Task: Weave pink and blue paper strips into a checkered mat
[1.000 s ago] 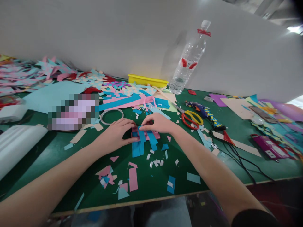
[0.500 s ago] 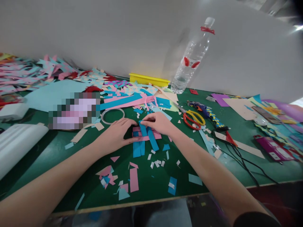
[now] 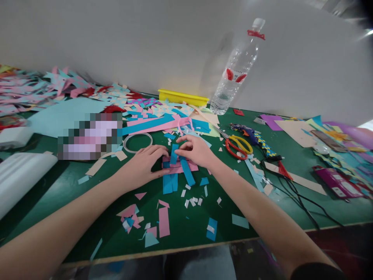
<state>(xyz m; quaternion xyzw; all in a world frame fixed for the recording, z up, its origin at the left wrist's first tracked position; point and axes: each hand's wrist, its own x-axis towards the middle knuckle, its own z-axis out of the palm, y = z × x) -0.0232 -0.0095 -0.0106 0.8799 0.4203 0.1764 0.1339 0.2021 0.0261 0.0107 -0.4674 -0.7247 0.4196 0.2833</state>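
Over the last 1.0 s, a clear shift of the blue strip (image 3: 174,153): earlier flat across the pink strips (image 3: 175,170), now up past their far edge, with little overlap left. Under it, more pink on show. Probably a reworking of that crossing, so not yet settled into place. Next to the right fingertips, a leaning blue strip (image 3: 187,171), in much the same spot throughout.

At the left end of the pink strips, a left hand (image 3: 142,163) with thumb and fingers spread apart, loosely straddling the paper, thumb tip on it. At the upper end of the shifted strip, a right hand (image 3: 194,149) with bent fingers and thumb against the paper; impossible to tell whether pinching or merely nudging. Below the pink, 2 blue tails (image 3: 170,184) side by side, almost parallel.

All of this on a smooth, dark green surface (image 3: 189,229). Matte, flat paper in narrow, straight-cut bands; around it, white scraps (image 3: 193,201) in small, uneven chips and a pink rectangle (image 3: 164,222) with crisp edges. Just beyond the left hand, a thin, translucent ring (image 3: 124,143). Off to the right, scissors (image 3: 228,139) with rounded red and yellow handles; farther back, a clear plastic bottle (image 3: 234,75) with a red band at its neck.
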